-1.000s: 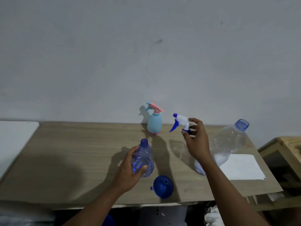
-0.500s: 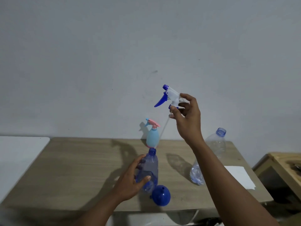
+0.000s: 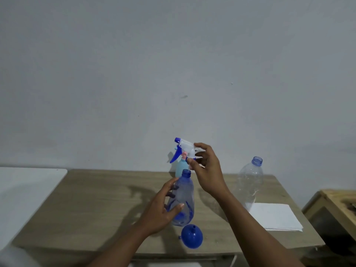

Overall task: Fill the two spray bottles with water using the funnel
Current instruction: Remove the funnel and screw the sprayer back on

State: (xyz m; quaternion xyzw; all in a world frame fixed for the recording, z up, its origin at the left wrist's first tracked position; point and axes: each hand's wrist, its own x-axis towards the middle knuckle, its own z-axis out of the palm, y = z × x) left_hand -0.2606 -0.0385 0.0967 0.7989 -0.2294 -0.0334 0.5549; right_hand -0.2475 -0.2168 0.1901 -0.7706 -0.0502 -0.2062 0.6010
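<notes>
Behind sprayer head [image 3: 185,149] stands pastel bottle [image 3: 180,168] (half hidden).

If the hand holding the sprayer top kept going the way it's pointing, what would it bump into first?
Probably the light-blue spray bottle standing behind it near the wall; the right hand points that way with the spray head, though depth is unclear.
</notes>
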